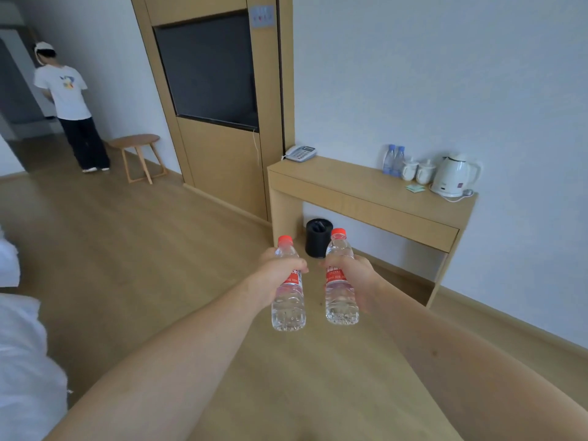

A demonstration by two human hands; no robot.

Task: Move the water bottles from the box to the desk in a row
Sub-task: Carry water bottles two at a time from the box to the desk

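I hold two clear water bottles with red caps and red labels upright in front of me, above the wooden floor. My left hand (280,276) grips the left bottle (288,308) around its middle. My right hand (351,275) grips the right bottle (341,305) the same way. The wooden desk (343,189) stands ahead against the wall, beyond and above both bottles. No box is in view.
On the desk stand a phone (300,153), two blue-capped bottles (394,160), two white mugs (416,170) and a white kettle (453,178). A black bin (318,238) sits under the desk. A person (71,103) and a stool (136,154) are far left. White bedding (22,361) lies at the left edge.
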